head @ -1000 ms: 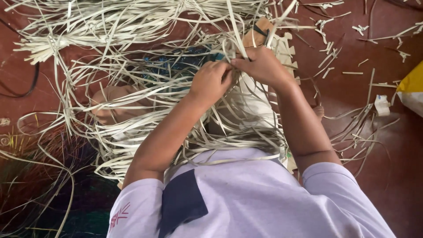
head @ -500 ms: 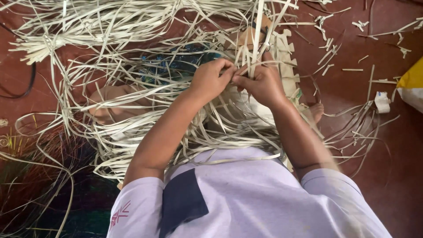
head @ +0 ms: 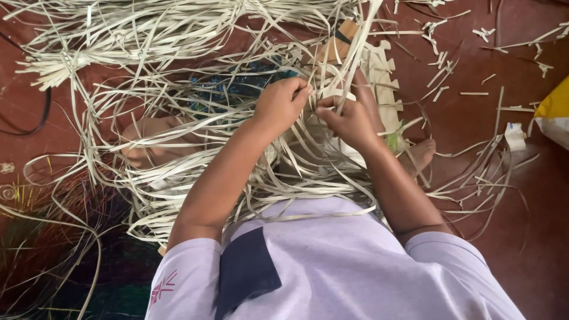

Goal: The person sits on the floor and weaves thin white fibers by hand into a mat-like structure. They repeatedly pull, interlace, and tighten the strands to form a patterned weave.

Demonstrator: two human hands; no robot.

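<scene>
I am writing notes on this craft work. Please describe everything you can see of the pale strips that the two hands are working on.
The pale strips are long, thin, flat and cream-coloured, and look like split cane or dried leaf. They lie in a loose tangle over the red-brown floor and across the person's lap, many curling or bending. The left hand and right hand both pinch strips near the middle of the tangle. Short cut pieces lie scattered to the right. A bare foot shows among them.

Dark red floor (head: 510,249), black cable (head: 35,121) at left, even light
</scene>
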